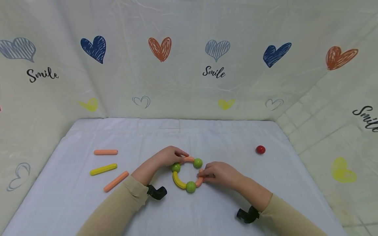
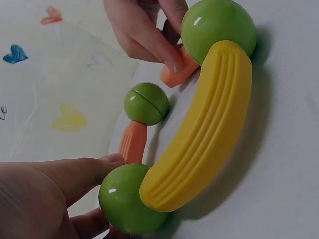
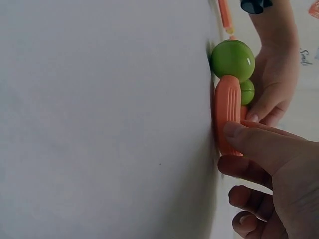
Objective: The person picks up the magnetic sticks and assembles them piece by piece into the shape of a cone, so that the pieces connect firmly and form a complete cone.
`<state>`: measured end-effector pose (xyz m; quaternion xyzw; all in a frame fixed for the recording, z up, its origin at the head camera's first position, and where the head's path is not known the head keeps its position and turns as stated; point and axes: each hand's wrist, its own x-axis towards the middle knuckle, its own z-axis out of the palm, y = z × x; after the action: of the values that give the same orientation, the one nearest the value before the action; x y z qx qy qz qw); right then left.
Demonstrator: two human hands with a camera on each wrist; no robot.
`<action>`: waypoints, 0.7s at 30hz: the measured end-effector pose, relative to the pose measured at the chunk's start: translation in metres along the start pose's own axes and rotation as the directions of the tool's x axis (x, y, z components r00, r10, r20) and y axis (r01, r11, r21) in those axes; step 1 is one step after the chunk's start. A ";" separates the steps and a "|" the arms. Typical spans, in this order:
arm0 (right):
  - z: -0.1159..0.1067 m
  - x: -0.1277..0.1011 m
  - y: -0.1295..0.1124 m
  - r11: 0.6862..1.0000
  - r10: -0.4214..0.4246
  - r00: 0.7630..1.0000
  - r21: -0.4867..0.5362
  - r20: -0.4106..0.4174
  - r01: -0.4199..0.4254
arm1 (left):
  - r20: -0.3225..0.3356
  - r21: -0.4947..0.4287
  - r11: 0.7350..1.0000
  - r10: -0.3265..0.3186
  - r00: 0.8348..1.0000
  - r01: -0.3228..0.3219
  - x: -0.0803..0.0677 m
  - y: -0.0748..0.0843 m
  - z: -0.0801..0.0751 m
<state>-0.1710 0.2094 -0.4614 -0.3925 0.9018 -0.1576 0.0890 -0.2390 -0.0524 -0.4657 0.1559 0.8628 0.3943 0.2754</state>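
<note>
A ring of toy pieces lies on the white cloth. In it are three green balls, a yellow curved rod (image 1: 178, 181) and two orange curved rods. With its fingers at the far side, my left hand (image 1: 169, 156) pinches the far orange curved rod (image 1: 189, 159), beside the left green ball (image 2: 130, 199). My right hand (image 1: 222, 174) pinches the right orange curved rod (image 3: 228, 107) between thumb and fingers. That rod's near end meets the near green ball (image 1: 191, 187); its other end stands slightly apart from the far right green ball (image 2: 146, 103).
On the left lie two straight orange rods, one farther back (image 1: 105, 152) and one nearer (image 1: 116, 181), with a straight yellow rod (image 1: 103, 169) between them. A red ball (image 1: 261, 149) sits at the back right. Behind the table hangs a heart-printed curtain (image 1: 189, 78).
</note>
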 end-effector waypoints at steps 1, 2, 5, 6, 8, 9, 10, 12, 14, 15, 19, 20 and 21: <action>-0.001 0.000 0.000 1.000 0.000 1.000 -0.002 0.003 0.000 | 0.003 0.004 1.000 -0.001 1.000 0.001 0.000 0.000 0.000; -0.001 0.001 0.001 1.000 0.000 1.000 -0.003 0.006 0.000 | 0.004 0.006 1.000 -0.004 1.000 0.004 0.000 0.001 0.000; -0.003 0.002 0.002 1.000 -0.005 1.000 -0.004 0.011 0.006 | 0.005 0.016 1.000 -0.011 1.000 0.011 -0.001 0.004 0.000; -0.004 0.003 0.003 1.000 -0.007 1.000 -0.004 0.011 0.007 | 0.004 0.021 1.000 -0.012 1.000 0.012 -0.002 0.005 -0.001; -0.004 0.003 0.004 1.000 -0.009 1.000 -0.001 0.011 0.009 | 0.001 0.023 1.000 -0.015 1.000 0.015 -0.002 0.006 -0.001; -0.004 0.003 0.004 1.000 -0.010 1.000 0.001 0.011 0.010 | 0.000 0.021 1.000 -0.015 1.000 0.015 -0.002 0.007 -0.001; -0.004 0.003 0.004 1.000 -0.011 1.000 0.007 0.011 0.011 | 0.000 0.019 1.000 -0.015 1.000 0.015 -0.002 0.006 -0.001; -0.004 0.003 0.005 1.000 -0.014 1.000 0.018 0.008 0.014 | -0.003 0.008 1.000 -0.014 1.000 0.014 -0.001 0.005 0.000; -0.004 0.003 0.005 0.999 -0.018 1.000 0.029 -0.002 0.018 | -0.007 0.000 1.000 -0.010 1.000 0.010 0.000 0.002 0.000; -0.005 0.003 0.005 0.999 -0.016 1.000 0.038 -0.007 0.016 | -0.011 -0.001 1.000 -0.007 1.000 0.007 0.000 0.001 0.000; -0.007 0.002 0.006 0.996 0.026 0.999 0.081 -0.021 -0.024 | -0.037 0.015 1.000 0.011 0.999 -0.010 -0.003 -0.002 0.000; -0.007 0.002 0.006 0.995 0.048 0.999 0.092 -0.018 -0.046 | -0.042 0.018 1.000 0.014 0.999 -0.013 -0.004 -0.003 -0.001; -0.008 0.003 0.007 0.992 0.072 0.997 0.103 -0.017 -0.070 | -0.047 0.020 1.000 0.017 0.999 -0.016 -0.006 -0.004 -0.001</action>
<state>-0.1794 0.2135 -0.4565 -0.3535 0.9067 -0.2044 0.1052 -0.2346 -0.0584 -0.4660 0.1565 0.8716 0.3915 0.2501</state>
